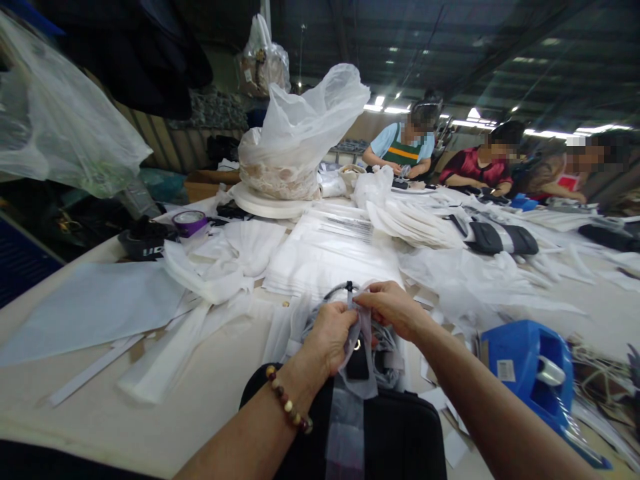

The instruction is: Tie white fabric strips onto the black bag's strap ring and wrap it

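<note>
A black bag (405,433) lies at the table's near edge, with a translucent plastic strip (346,427) running over it. Above the bag, a piece of thin translucent wrapping (367,363) hangs around a small black tag. My left hand (333,333) pinches this wrapping from the left, fingers closed, a beaded bracelet on the wrist. My right hand (387,303) comes in from the right and pinches the wrapping's upper part between thumb and fingertips. A dark loop with a black clip (349,286) rises just behind the fingers. Part of the wrapped strap (393,350) is hidden by my hands.
White plastic sleeves (325,250) lie stacked ahead. A blue tape dispenser (525,360) stands at right, a purple tape roll (189,222) at far left. Loose white sheets (210,293) cover the left side. A large plastic bag (295,133) stands behind; several people work across the table.
</note>
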Available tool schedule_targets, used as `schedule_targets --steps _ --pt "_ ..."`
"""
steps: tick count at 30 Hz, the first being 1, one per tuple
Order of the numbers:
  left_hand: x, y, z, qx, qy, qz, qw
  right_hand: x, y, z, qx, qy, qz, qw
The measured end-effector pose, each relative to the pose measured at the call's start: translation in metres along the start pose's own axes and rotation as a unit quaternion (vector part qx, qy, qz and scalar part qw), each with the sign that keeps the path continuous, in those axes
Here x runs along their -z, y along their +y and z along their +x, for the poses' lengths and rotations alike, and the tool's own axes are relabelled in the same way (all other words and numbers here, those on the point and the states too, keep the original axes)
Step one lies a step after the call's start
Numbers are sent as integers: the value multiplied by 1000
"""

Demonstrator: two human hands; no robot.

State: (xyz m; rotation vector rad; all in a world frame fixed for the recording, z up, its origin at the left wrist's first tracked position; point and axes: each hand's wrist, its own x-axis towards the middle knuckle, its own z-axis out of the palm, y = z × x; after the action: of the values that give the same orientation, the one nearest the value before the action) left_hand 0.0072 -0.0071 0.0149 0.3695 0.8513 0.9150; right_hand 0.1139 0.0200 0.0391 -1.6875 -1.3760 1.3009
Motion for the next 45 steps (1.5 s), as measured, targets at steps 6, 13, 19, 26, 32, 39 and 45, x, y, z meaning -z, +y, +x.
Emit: schedule_targets --steps 6,13,19,26,32,39,45 --pt "-4 0 -4 -18 38 49 998 -2 0 4 -9 2 21 1000" --pt "-2 0 -11 -19 41 53 998 0 3 11 -8 20 28 999" --pt "1 -1 -12 -32 46 85 995 2 11 11 50 51 42 997" --pt "2 -2 -9 -33 44 89 995 31 17 -4 223 22 -55 973" --pt "3 -1 -8 -26 34 86 995 40 14 10 357 -126 -252 891" --pt "1 -2 -12 -29 39 88 995 39 5 27 247 -220 -198 923" --pt "2 -1 -8 -20 47 81 995 33 5 27 163 -248 -167 940"
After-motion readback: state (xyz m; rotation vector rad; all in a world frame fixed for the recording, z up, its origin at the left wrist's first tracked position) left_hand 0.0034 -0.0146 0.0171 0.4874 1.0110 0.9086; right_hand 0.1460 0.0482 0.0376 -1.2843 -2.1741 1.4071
